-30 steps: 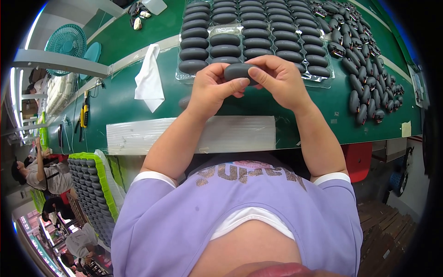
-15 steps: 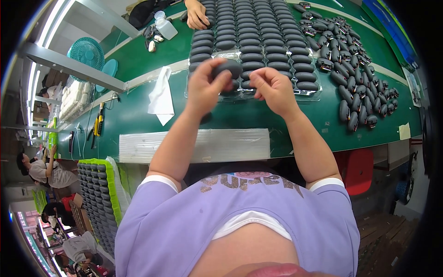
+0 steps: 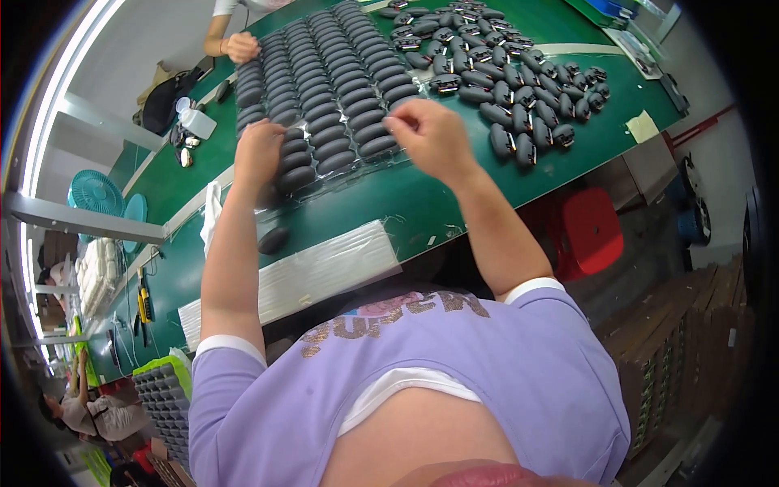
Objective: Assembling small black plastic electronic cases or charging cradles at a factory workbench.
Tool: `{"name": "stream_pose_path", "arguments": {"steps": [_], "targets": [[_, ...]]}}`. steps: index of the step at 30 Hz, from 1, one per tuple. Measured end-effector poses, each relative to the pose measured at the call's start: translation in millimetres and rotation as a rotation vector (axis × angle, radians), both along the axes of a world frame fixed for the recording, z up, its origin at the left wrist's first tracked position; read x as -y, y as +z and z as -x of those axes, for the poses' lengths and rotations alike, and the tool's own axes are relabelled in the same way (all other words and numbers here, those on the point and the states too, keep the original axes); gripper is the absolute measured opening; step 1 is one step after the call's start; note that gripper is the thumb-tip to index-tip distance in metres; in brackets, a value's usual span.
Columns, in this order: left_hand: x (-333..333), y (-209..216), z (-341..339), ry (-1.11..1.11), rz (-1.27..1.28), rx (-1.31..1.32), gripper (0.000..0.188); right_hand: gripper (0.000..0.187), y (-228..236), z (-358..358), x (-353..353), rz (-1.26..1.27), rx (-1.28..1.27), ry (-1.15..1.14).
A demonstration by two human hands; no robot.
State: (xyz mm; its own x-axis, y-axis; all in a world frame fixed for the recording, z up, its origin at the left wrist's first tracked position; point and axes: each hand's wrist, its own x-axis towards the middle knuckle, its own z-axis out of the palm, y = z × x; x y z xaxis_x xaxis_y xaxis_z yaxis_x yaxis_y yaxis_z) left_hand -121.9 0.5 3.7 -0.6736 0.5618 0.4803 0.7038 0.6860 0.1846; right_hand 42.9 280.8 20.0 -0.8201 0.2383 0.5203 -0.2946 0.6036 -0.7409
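Note:
A clear plastic tray (image 3: 357, 173) lies on the green table, filled with rows of dark grey oval shells (image 3: 331, 149). My left hand (image 3: 260, 152) is at the tray's near left part, fingers curled down against the leftmost row; what they hold, if anything, is hidden. At the tray's right edge is my right hand (image 3: 436, 140), thumb and forefinger pinched close to the end shells. I cannot make out anything between those fingertips. One loose dark oval shell (image 3: 273, 241) rests on the table beside my left forearm.
A heap of dark grey oval parts (image 3: 519, 97) spreads to the right of the tray. Another person's hand (image 3: 241, 47) is at its far left. Nearer me lies a white plastic-wrapped strip (image 3: 324, 272). A bottle (image 3: 197, 123) and a red stool (image 3: 591, 233) are also around.
The view has swung, so the tray appears tilted and further left. My left hand, which held a dark oval shell above the tray, is down at its left row; my hands are further apart.

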Motion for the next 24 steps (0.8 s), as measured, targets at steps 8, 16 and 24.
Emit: {"name": "stream_pose_path", "arguments": {"steps": [8, 16, 24], "targets": [[-41, 10, -95, -0.221, -0.444, 0.087, 0.013, 0.041, -15, -64, -87, -0.7, 0.681, -0.66], [-51, -4, -151, -0.277, -0.581, 0.75, 0.017, 0.032, -7, -46, -45, 0.218, 0.491, 0.047], [-37, 5, -143, -0.362, -1.032, 1.181, 0.03, 0.031, 0, -14, 48, 0.758, 0.469, 0.679]]}}
